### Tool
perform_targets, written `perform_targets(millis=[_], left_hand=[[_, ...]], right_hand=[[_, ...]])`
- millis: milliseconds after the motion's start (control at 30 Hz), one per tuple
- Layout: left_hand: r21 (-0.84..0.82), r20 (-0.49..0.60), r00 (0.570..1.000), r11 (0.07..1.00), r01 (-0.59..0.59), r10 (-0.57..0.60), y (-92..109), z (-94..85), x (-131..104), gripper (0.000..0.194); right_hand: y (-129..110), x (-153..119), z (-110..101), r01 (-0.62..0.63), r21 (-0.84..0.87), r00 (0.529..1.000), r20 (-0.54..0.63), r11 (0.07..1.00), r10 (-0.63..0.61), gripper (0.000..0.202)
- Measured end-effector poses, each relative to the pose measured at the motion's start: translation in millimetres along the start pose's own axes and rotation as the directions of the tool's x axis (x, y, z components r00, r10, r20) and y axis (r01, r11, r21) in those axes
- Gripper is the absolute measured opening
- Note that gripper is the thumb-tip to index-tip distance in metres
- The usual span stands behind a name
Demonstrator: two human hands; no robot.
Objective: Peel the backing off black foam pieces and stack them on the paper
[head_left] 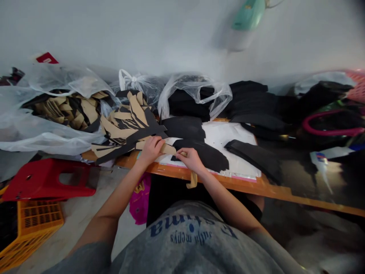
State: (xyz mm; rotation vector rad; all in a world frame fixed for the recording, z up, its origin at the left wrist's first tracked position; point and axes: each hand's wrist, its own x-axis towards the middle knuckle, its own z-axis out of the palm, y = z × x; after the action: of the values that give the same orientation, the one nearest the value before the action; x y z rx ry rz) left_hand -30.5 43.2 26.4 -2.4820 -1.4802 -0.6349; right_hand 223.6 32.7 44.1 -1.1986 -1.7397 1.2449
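Note:
A tan strip (pixel 168 148) lies between my two hands at the table's front edge. My left hand (pixel 151 150) is closed on its left part, beside a heap of tan and black cut pieces (pixel 125 121). The fingers of my right hand (pixel 190 158) pinch the strip's right end. Below my right hand a curled tan strip (pixel 193 180) hangs over the table edge. Black fabric pieces (pixel 209 156) lie just right of my hands on white sheets (pixel 218 133).
Plastic bags of pieces (pixel 68 110) and black material (pixel 188 102) stand along the wall. A long black piece (pixel 248 154) lies at the right. On the floor at left are a red stool (pixel 42 179) and a yellow crate (pixel 40 217). A teal object (pixel 249 15) hangs above.

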Motion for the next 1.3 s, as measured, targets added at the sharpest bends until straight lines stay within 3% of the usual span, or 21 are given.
perform_targets(millis=[133, 200, 267, 367, 433, 500, 567, 667, 733, 867, 967, 1067, 1167, 1300], left_hand=[[0.02, 0.012, 0.999, 0.999, 0.051, -0.051, -15, -3.2, 0, 0.066], [0.001, -0.016, 0.999, 0.999, 0.044, -0.044, -10, -10.4, -2, 0.078], [-0.051, -0.103, 0.995, 0.999, -0.015, 0.01, 11, -16.6, -3, 0.078], [-0.12, -0.227, 0.96, 0.973, -0.196, 0.165, 62, -18.7, 2, 0.055], [-0.156, -0.287, 0.927, 0.943, -0.293, 0.241, 92, -16.3, 8, 0.031], [-0.204, -0.341, 0.911, 0.928, -0.311, 0.231, 110, -14.0, 15, 0.027], [-0.263, -0.361, 0.912, 0.917, -0.3, 0.195, 117, -14.1, 20, 0.028], [-0.334, -0.33, 0.918, 0.883, -0.33, 0.219, 120, -19.5, 22, 0.03], [-0.366, -0.299, 0.925, 0.867, -0.339, 0.235, 124, -25.2, 21, 0.033], [-0.376, -0.264, 0.954, 0.896, -0.235, 0.14, 140, -37.6, 17, 0.046], [-0.522, -0.255, 0.95, 0.802, -0.29, 0.178, 153, -47.2, 17, 0.051], [-0.698, -0.218, 0.967, 0.671, -0.25, 0.134, 162, -56.7, 21, 0.045], [-0.757, -0.176, 0.982, 0.63, -0.177, 0.064, 167, -63.8, 26, 0.036], [-0.812, -0.125, 0.99, 0.566, -0.14, 0.066, 168, -65.3, 27, 0.033]], right_hand=[[5, -11, -29, -0.07, 0.137, 0.993, -0.089, 0.988, 0.083, 0.03], [3, -24, -47, -0.107, 0.185, 0.981, -0.138, 0.977, 0.134, 0.038], [-1, -37, -57, -0.141, 0.243, 0.97, -0.158, 0.96, 0.182, 0.039], [-8, -52, -55, -0.158, 0.319, 0.974, -0.105, 0.934, 0.2, 0.039], [-10, -60, -50, -0.109, 0.269, 0.987, -0.087, 0.957, 0.137, 0.038], [-9, -66, -49, 0.013, 0.101, 0.985, -0.173, 0.995, 0.005, 0.032], [-6, -72, -53, 0.165, -0.107, 0.955, -0.232, 0.98, -0.186, 0.026], [-3, -80, -65, 0.353, -0.266, 0.911, -0.122, 0.897, -0.395, 0.022], [-6, -85, -73, 0.387, -0.277, 0.907, -0.061, 0.88, -0.418, 0.022], [-22, -90, -82, 0.246, -0.126, 0.967, -0.033, 0.961, -0.252, 0.02], [-30, -90, -82, 0.039, 0.159, 0.997, 0.052, 0.987, -0.048, 0.033], [-30, -89, -77, -0.105, 0.407, 0.99, 0.133, 0.907, 0.055, 0.041], [-27, -89, -69, -0.186, 0.562, 0.979, 0.174, 0.806, 0.105, 0.044], [-25, -92, -62, -0.24, 0.671, 0.97, 0.195, 0.702, 0.145, 0.046]])
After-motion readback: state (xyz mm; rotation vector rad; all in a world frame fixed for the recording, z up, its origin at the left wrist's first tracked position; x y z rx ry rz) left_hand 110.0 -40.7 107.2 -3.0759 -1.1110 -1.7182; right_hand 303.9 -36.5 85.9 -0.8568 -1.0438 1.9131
